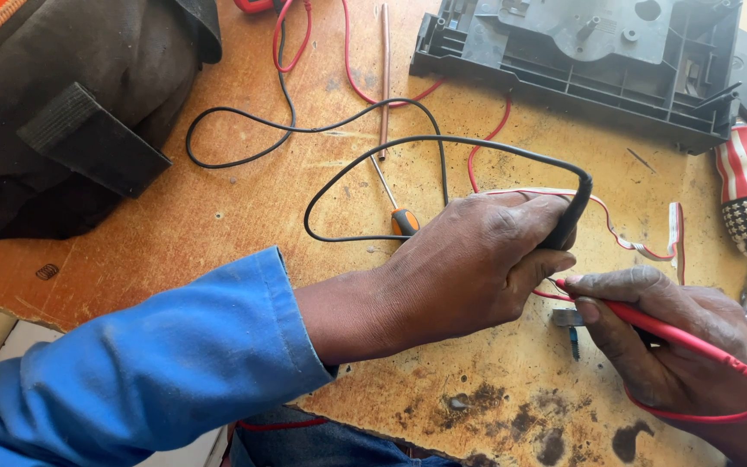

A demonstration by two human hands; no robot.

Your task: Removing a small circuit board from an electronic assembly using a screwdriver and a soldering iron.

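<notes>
From the head view, the probes could slip off the small part point(567, 318) and touch each other, since both tips crowd one spot hidden under the left hand point(469, 272). That hand, knuckles up, clasps the black probe point(569, 220); the right hand point(663, 342) pinches the red probe point(650, 324) pen-like, angled inward, on the table point(218, 216).
</notes>
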